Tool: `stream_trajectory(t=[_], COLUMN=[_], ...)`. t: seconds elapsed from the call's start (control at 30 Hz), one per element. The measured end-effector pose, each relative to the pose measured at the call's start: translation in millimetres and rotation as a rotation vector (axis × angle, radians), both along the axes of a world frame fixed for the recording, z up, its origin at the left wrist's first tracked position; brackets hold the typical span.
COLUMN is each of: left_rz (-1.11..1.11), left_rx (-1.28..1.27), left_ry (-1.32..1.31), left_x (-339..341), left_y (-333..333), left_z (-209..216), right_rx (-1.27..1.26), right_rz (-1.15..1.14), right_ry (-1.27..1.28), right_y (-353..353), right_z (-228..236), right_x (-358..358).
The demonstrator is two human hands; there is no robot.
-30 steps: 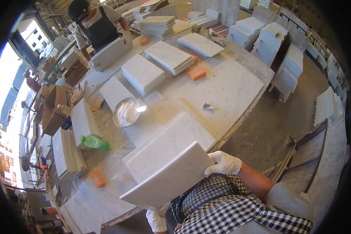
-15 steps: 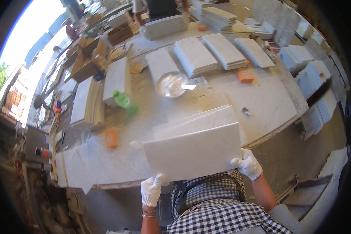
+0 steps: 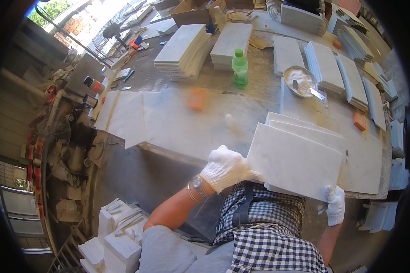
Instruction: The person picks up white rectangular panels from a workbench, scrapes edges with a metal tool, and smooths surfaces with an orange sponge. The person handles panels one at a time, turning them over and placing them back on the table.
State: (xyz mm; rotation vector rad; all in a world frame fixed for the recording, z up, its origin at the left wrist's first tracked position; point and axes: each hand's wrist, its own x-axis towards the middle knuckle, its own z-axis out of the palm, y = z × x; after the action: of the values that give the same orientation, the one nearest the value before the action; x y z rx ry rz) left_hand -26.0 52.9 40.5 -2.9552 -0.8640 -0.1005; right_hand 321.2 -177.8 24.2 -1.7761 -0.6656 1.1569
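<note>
A white rectangular stone slab (image 3: 294, 161) is held tilted at the table's near edge, its right end lower than its left. My gloved left hand (image 3: 224, 169) is closed at its lower left corner, knuckles up, the fingertips partly hidden. At the lower right corner my gloved right hand (image 3: 335, 205) grips it, thumb on the face and other fingers spread behind. Directly behind this slab lie more white slabs (image 3: 307, 126), overlapping like a fan. Further back, a metal bowl (image 3: 288, 86) holds white paste, with a flat scraper (image 3: 317, 94) resting in it.
A green plastic bottle (image 3: 240, 70) stands mid-table. An orange block (image 3: 197, 99) lies left, another orange block (image 3: 360, 121) right. Slab stacks (image 3: 182, 50) line the far side. Cut stone pieces (image 3: 118, 232) are piled at lower left. Across the table, a gloved hand (image 3: 273, 9) of another person shows.
The view has swung left, so the table things appear shifted. The held slab now slopes down to the right. My left hand has rolled over, its back now facing up.
</note>
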Motion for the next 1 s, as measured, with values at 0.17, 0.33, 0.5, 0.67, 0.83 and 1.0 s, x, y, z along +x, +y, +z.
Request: stream_trajectory(t=[0.17, 0.33, 0.5, 0.67, 0.83, 1.0], left_rz=[-0.032, 0.062, 0.489, 0.646, 0.702, 0.635], left_rx=[0.065, 0.032, -0.057, -0.104, -0.445, -0.739], left_ry=[-0.116, -0.138, -0.299, -0.457, -0.731, -0.943], left_x=[1.8, -10.0, -48.4, -33.9, -0.2, 8.0], left_y=[1.1, 15.1, 68.7, 102.8, 124.6, 135.0], left_z=[0.9, -4.0, -58.9, -139.7, -148.5, -88.5], right_rx=[-0.15, -0.111, -0.104, -0.046, 0.036, 0.095], right_rz=[0.005, -0.112, -0.223, -0.266, -0.263, -0.305], right_ry=[-0.192, -0.241, -0.222, -0.16, -0.181, -0.159], right_y=[1.7, -8.4, -28.2, -39.4, -50.2, -58.2], right_z=[-0.4, -4.2, -3.5, -1.0, 9.7, 29.6], right_x=[-1.2, 1.5, 6.0, -0.9, -11.9, -28.3])
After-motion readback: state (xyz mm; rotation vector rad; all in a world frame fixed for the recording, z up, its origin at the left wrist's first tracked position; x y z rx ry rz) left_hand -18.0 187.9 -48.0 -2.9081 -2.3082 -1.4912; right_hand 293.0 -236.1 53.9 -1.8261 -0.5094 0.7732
